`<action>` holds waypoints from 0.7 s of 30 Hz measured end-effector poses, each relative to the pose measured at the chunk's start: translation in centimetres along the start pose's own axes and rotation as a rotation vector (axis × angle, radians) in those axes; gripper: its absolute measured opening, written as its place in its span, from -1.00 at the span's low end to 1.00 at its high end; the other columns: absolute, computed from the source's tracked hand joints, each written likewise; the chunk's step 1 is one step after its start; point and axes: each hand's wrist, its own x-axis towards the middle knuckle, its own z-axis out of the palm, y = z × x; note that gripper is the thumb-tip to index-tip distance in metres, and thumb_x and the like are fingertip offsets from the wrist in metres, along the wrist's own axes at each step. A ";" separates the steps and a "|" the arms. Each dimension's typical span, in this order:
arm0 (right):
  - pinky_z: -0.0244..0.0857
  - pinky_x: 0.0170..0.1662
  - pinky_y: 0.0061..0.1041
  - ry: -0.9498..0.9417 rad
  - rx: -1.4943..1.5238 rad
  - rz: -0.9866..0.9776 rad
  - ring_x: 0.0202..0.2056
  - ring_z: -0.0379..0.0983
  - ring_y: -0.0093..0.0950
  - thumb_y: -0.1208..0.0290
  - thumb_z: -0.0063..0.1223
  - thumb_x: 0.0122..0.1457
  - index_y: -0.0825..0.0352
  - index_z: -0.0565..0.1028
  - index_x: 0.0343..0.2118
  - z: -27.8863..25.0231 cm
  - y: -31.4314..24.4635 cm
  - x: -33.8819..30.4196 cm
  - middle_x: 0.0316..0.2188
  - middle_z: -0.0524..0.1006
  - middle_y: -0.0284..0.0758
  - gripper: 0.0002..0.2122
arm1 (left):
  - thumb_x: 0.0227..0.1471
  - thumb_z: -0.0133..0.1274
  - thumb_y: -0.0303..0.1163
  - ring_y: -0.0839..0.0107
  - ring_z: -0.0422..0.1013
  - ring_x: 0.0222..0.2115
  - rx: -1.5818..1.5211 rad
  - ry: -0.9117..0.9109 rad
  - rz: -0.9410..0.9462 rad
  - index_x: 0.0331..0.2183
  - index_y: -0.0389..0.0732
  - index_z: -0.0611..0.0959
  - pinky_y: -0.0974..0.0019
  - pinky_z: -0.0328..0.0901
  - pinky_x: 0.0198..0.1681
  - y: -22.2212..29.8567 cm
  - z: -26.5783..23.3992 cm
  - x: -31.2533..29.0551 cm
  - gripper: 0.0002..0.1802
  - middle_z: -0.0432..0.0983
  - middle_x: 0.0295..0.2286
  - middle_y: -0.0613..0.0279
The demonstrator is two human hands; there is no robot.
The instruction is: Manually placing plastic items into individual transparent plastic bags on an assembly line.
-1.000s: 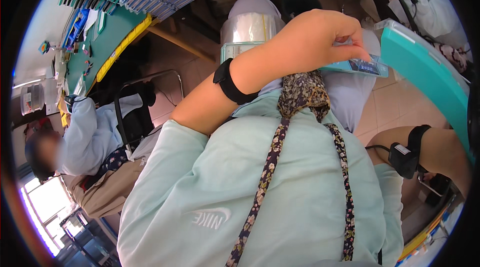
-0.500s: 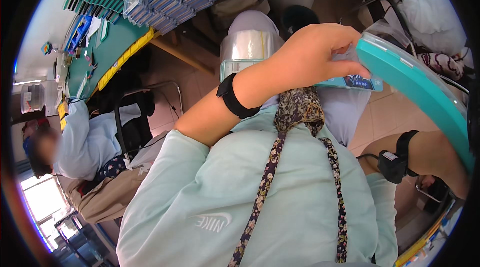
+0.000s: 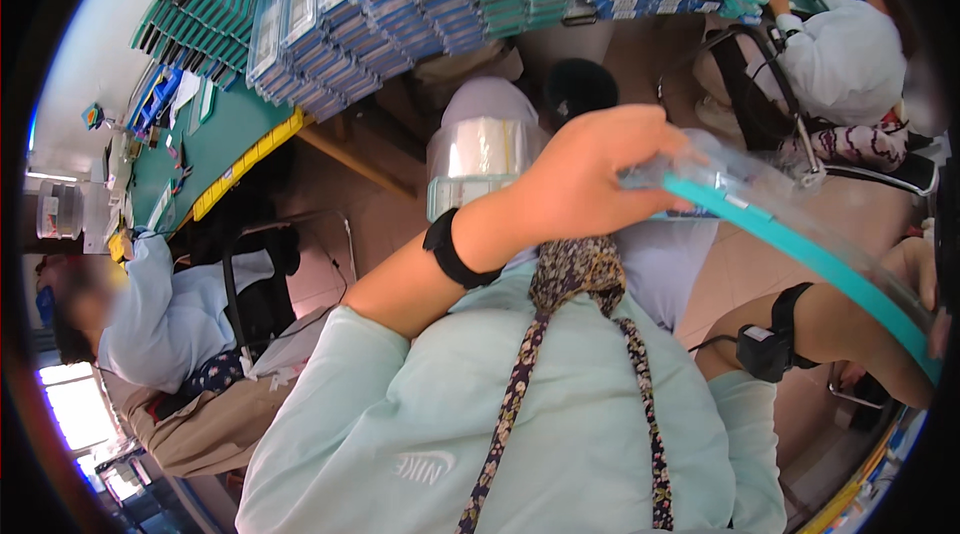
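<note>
My left hand (image 3: 597,172) grips the near-left end of a long, shallow plastic case (image 3: 800,244) with a teal edge and clear top. The fingers close over its end, and the fingertips blur into the clear plastic. At the far right my right hand (image 3: 915,274) is at the other end of the case, partly lost at the picture's rim. The case is held in the air to the right of my lap, tilted down toward the right. Across my lap lie clear plastic cases (image 3: 482,156) with a teal edge, partly hidden by my left forearm.
Tall stacks of clear and blue cases (image 3: 370,19) stand on a bench ahead. A green worktable (image 3: 215,149) with a yellow edge lies to the left. One co-worker (image 3: 190,304) sits at left, another (image 3: 850,49) at far right near a metal-framed chair (image 3: 790,104).
My left hand has shifted left and slightly down with its end of the case. The case has tilted, so its teal side looks narrower and more of the clear top shows.
</note>
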 end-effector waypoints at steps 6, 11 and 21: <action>0.28 -0.37 -0.57 -0.612 0.071 0.556 -0.57 0.44 -0.61 0.02 0.15 -0.03 0.35 0.40 -0.44 -3.6 -2.8 4.6 -0.51 0.48 -0.44 -0.59 | -0.41 0.19 -0.61 0.25 0.28 -0.57 0.055 -0.031 0.091 -0.21 -0.13 0.59 0.29 0.17 -0.54 0.1 0.7 0.0 -0.45 0.35 -0.56 0.25; 0.42 -0.24 -0.25 -1.052 0.149 0.651 -0.32 0.52 -0.22 0.21 0.18 0.03 0.37 0.20 -0.08 -3.1 -0.4 5.4 -0.26 0.50 -0.14 -0.49 | -0.40 0.19 -0.59 0.27 0.33 -0.55 0.063 -0.105 0.120 -0.15 -0.10 0.55 0.28 0.19 -0.56 0.7 1.2 0.5 -0.40 0.34 -0.55 0.27; 0.37 -0.22 -0.21 -0.843 -0.004 0.523 -0.46 0.52 -0.22 0.11 0.11 0.06 0.35 0.28 -0.18 -1.7 3.5 -0.9 -0.44 0.54 -0.09 -0.56 | -0.32 0.22 -0.45 0.28 0.29 -0.59 0.106 -0.129 0.160 -0.21 -0.17 0.54 0.26 0.18 -0.57 3.9 -1.3 2.2 -0.52 0.27 -0.58 0.24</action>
